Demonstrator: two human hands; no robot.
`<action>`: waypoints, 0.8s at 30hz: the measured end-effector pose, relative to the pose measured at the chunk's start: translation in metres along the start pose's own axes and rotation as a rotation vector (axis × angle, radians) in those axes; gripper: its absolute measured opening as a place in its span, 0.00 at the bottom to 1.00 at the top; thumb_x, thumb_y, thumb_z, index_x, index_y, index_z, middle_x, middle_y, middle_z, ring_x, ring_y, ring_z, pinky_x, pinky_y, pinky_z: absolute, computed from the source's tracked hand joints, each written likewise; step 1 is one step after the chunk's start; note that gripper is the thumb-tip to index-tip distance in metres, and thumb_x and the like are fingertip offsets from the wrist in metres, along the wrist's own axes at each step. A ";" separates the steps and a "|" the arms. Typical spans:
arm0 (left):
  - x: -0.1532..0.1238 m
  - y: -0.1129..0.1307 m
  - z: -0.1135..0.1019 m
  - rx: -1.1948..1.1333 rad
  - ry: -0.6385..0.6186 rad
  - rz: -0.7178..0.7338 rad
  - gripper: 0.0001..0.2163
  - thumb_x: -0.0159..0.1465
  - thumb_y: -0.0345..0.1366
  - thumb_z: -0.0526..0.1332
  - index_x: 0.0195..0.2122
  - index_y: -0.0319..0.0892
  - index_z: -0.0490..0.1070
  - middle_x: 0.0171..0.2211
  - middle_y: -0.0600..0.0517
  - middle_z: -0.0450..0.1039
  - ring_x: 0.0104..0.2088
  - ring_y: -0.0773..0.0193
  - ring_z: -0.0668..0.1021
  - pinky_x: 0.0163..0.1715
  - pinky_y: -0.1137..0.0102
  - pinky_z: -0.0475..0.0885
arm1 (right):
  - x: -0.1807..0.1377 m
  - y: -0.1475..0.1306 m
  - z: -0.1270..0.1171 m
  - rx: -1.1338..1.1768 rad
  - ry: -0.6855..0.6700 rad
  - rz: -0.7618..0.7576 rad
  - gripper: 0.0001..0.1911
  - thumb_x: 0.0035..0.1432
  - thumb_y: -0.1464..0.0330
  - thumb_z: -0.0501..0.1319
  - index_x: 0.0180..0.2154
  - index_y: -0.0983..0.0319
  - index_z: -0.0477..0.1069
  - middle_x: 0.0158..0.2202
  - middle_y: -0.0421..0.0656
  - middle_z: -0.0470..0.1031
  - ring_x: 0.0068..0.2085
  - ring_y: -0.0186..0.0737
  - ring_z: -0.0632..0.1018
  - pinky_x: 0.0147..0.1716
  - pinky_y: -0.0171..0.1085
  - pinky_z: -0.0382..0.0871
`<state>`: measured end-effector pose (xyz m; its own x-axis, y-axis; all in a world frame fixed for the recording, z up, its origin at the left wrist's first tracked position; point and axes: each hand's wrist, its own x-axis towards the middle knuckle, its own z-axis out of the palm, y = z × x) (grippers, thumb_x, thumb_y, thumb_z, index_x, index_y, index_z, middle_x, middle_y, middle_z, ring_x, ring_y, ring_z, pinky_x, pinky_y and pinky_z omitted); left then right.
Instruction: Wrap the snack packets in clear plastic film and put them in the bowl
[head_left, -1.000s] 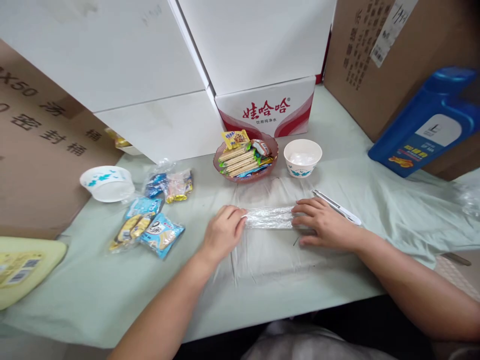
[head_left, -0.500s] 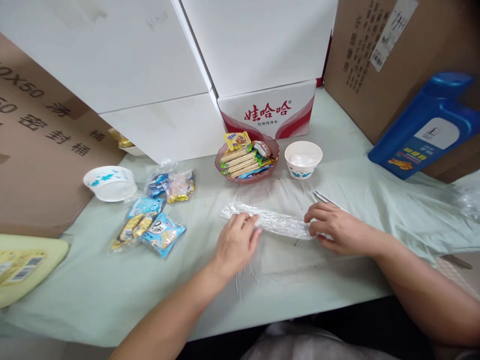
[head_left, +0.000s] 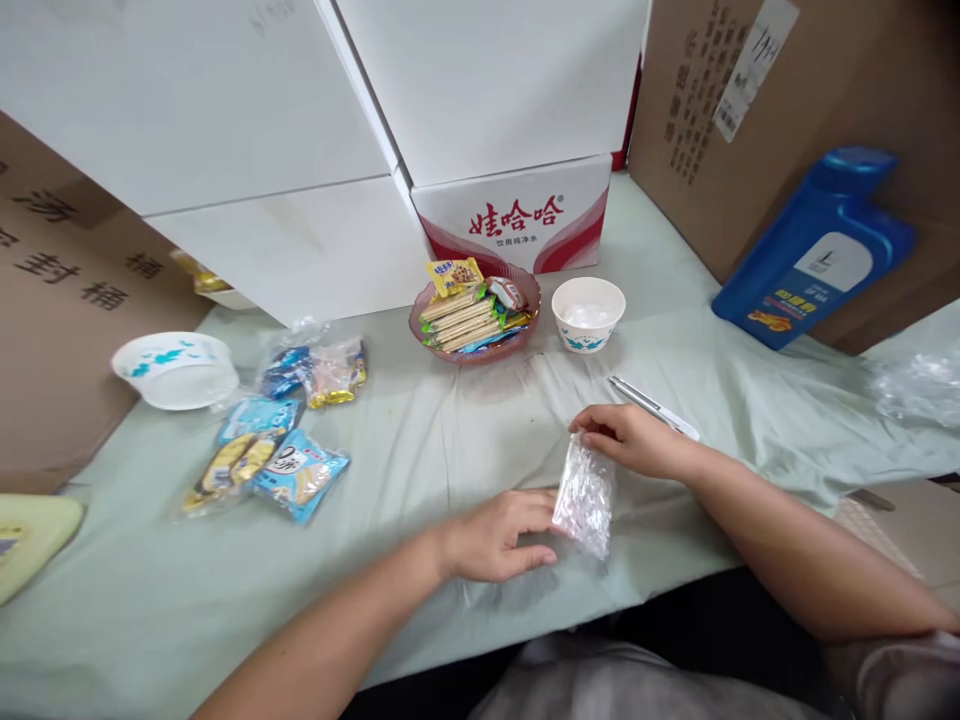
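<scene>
A crumpled strip of clear plastic wrap hangs lengthwise from my right hand, which pinches its upper end above the pale green cloth. My left hand lies low on the cloth near the front edge, fingers loosely curled, with the fingertips touching the lower end of the wrap. A white pen-like tool lies just beyond my right hand.
A pink bowl of wrapped snacks and a white bowl stand at the back centre. Snack packets and another white bowl lie to the left. A blue jug, cardboard boxes and white cartons ring the table.
The wrap lay sideways across the cloth between both hands. Now my right hand has lifted one end and turned it lengthwise toward me. My left hand has slid nearer the front edge.
</scene>
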<state>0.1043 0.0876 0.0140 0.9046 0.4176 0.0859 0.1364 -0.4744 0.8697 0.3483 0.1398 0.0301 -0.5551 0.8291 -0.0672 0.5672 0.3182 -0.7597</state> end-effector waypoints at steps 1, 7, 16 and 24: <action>0.000 0.000 0.000 0.012 0.014 -0.008 0.14 0.65 0.34 0.58 0.52 0.44 0.73 0.54 0.44 0.74 0.55 0.55 0.75 0.56 0.60 0.70 | 0.004 0.001 0.005 -0.109 0.038 0.038 0.11 0.62 0.70 0.57 0.45 0.63 0.73 0.32 0.42 0.77 0.32 0.37 0.76 0.33 0.34 0.66; -0.002 0.003 0.004 0.146 0.071 -0.035 0.19 0.63 0.34 0.61 0.56 0.45 0.69 0.58 0.44 0.70 0.58 0.54 0.72 0.59 0.58 0.67 | 0.006 -0.002 0.016 -0.447 0.101 0.130 0.12 0.63 0.71 0.58 0.48 0.62 0.72 0.47 0.47 0.78 0.43 0.44 0.79 0.41 0.37 0.67; -0.010 -0.009 0.011 0.239 0.095 -0.110 0.20 0.62 0.34 0.62 0.57 0.44 0.67 0.60 0.42 0.67 0.60 0.53 0.70 0.58 0.57 0.69 | 0.007 0.008 0.017 -0.617 0.171 0.059 0.04 0.63 0.70 0.58 0.38 0.63 0.71 0.40 0.50 0.74 0.44 0.47 0.75 0.44 0.41 0.66; -0.007 -0.005 0.005 0.106 0.505 -0.316 0.10 0.65 0.41 0.60 0.30 0.41 0.71 0.49 0.44 0.69 0.49 0.58 0.75 0.50 0.62 0.72 | 0.003 0.005 0.012 0.014 0.228 0.084 0.03 0.62 0.66 0.56 0.36 0.59 0.65 0.28 0.38 0.72 0.28 0.36 0.72 0.29 0.34 0.64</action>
<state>0.0992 0.0827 0.0066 0.5136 0.8548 0.0739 0.4299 -0.3310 0.8400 0.3420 0.1385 0.0181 -0.3539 0.9351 0.0163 0.5963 0.2390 -0.7664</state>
